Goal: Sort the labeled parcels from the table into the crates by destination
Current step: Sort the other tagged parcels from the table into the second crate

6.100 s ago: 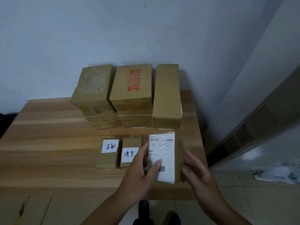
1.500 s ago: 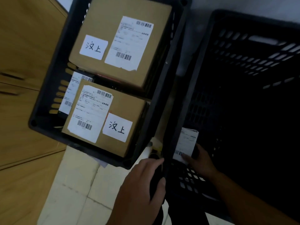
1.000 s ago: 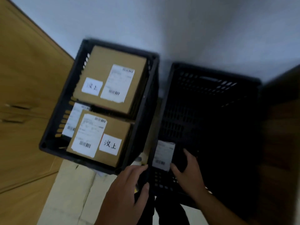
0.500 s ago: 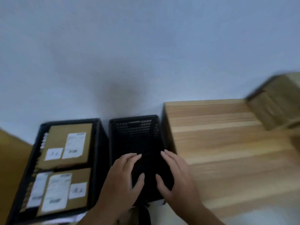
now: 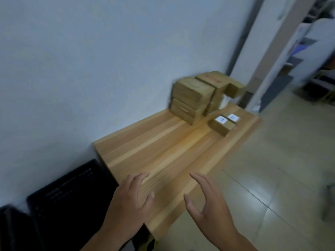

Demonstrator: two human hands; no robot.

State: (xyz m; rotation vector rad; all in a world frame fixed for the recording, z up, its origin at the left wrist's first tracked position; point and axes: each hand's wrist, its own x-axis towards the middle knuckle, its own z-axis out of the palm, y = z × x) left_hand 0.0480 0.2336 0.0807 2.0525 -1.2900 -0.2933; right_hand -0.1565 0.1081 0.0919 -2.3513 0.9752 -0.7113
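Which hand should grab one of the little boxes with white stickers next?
Probably the right hand. Both hands are empty, but the little boxes sit by the table's front edge, on the right hand's side; the left hand is nearer the wall.

A parcel-sorting corner, probably in an office, is indicated by stacked cardboard boxes (image 5: 192,95), a black crate (image 5: 72,192) and tiled floor (image 5: 272,169).
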